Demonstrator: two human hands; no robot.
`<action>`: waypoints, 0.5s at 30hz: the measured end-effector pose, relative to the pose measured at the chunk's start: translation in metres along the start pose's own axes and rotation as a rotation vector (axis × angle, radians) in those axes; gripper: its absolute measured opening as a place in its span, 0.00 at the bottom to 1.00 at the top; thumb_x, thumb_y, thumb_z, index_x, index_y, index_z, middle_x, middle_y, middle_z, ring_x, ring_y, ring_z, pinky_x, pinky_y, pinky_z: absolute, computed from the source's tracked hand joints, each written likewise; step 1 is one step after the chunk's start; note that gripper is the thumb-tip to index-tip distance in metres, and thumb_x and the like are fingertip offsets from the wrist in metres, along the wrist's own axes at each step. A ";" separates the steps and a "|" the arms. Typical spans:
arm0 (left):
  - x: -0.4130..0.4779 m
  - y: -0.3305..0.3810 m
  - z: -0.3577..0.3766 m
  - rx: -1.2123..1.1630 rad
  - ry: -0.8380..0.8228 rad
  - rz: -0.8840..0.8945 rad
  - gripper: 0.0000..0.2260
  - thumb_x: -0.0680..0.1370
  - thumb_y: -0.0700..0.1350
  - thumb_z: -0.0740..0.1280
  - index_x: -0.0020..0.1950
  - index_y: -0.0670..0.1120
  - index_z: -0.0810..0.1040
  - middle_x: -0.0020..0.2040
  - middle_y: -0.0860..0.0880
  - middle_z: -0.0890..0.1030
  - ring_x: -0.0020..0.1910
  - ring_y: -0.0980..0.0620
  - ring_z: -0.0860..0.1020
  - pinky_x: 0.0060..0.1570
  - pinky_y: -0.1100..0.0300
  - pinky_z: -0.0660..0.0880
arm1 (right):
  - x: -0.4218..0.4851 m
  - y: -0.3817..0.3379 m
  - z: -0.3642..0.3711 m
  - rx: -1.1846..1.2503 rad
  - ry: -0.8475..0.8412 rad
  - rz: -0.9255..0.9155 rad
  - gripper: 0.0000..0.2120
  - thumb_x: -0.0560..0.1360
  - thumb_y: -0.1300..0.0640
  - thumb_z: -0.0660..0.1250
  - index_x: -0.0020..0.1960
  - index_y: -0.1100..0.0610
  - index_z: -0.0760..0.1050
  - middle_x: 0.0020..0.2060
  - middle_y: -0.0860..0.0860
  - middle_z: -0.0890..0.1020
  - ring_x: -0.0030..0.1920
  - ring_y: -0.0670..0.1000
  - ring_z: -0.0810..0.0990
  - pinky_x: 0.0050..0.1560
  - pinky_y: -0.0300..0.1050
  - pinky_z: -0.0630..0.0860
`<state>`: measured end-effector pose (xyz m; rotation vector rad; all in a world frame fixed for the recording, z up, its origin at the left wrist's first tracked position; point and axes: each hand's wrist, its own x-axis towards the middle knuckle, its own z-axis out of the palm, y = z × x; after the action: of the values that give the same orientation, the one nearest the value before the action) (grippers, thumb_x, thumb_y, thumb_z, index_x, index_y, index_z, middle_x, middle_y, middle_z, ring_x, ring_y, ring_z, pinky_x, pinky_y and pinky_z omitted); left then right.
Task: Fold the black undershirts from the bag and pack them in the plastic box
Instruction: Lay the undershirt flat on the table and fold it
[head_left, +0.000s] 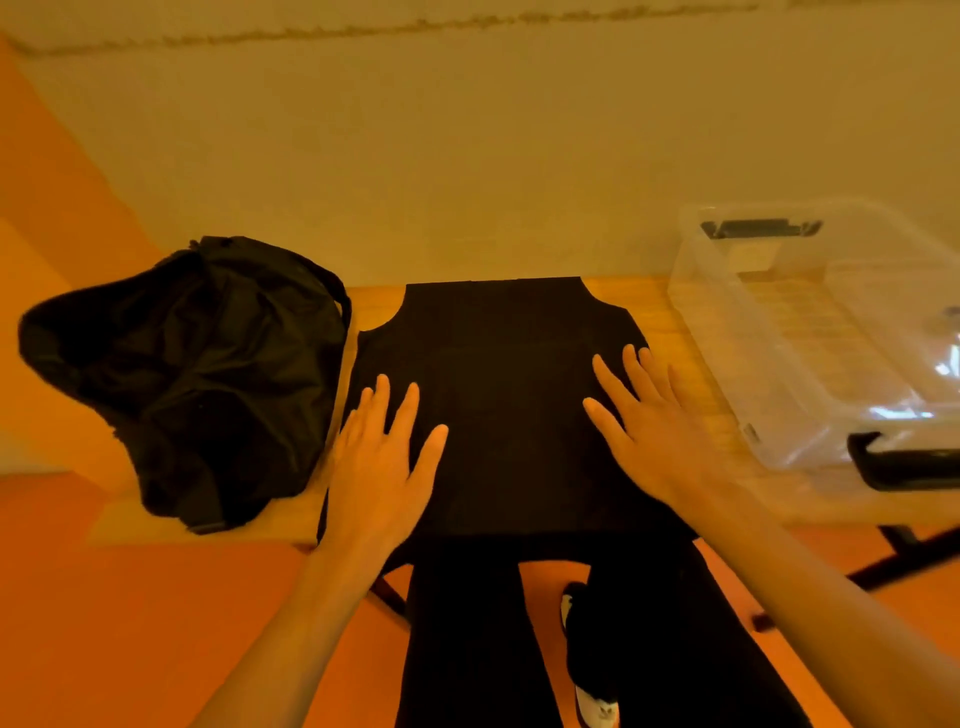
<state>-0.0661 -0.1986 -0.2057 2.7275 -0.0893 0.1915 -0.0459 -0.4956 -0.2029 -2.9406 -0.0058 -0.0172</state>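
1. The undershirt lies spread flat in the middle of the wooden surface, between the black bag on the left and the clear plastic box on the right, which looks to hold nothing.
2. Both hands are released and grasp nothing. The left hand rests palm-down on the left part of the cloth, and the right hand lies the same way on the right part, fingers straight and spread.
3. The garment's long axis runs away from the person. The shoulder end, with its curved armhole cut-outs, points to the far wall. The hem comes to the near edge, where it blends with dark trousers, so its exact line is hard to tell.
4. Handling, as a judgement: the cloth looks thin, light and limp, so it will sag and crease if lifted by one point. It is not fragile, but it may slide on the smooth wood.
5. Best hold, likely: pinch a side edge at two spots, near the armhole and near the hem, and carry it across.
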 end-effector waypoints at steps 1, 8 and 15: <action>-0.021 -0.003 -0.004 -0.069 0.073 -0.017 0.30 0.83 0.64 0.52 0.80 0.50 0.64 0.82 0.47 0.58 0.81 0.47 0.55 0.76 0.48 0.57 | -0.024 0.001 -0.003 0.114 0.082 0.017 0.30 0.82 0.35 0.47 0.81 0.45 0.57 0.80 0.51 0.58 0.81 0.54 0.51 0.80 0.52 0.52; -0.116 -0.032 0.003 -0.613 0.386 -0.574 0.08 0.81 0.51 0.68 0.54 0.48 0.75 0.56 0.47 0.77 0.57 0.45 0.77 0.53 0.48 0.74 | -0.147 0.023 0.025 1.034 0.311 0.562 0.11 0.77 0.52 0.72 0.50 0.54 0.72 0.43 0.52 0.79 0.45 0.50 0.80 0.41 0.43 0.72; -0.120 -0.034 0.036 -1.133 0.050 -0.545 0.14 0.80 0.47 0.70 0.64 0.58 0.76 0.60 0.63 0.81 0.64 0.58 0.76 0.65 0.53 0.72 | -0.144 0.033 0.058 1.188 0.054 0.616 0.18 0.75 0.49 0.75 0.61 0.55 0.76 0.54 0.51 0.81 0.56 0.52 0.81 0.59 0.52 0.79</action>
<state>-0.1775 -0.1771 -0.2690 1.5366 0.4268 0.0224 -0.1891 -0.5164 -0.2680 -1.6619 0.6458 0.0001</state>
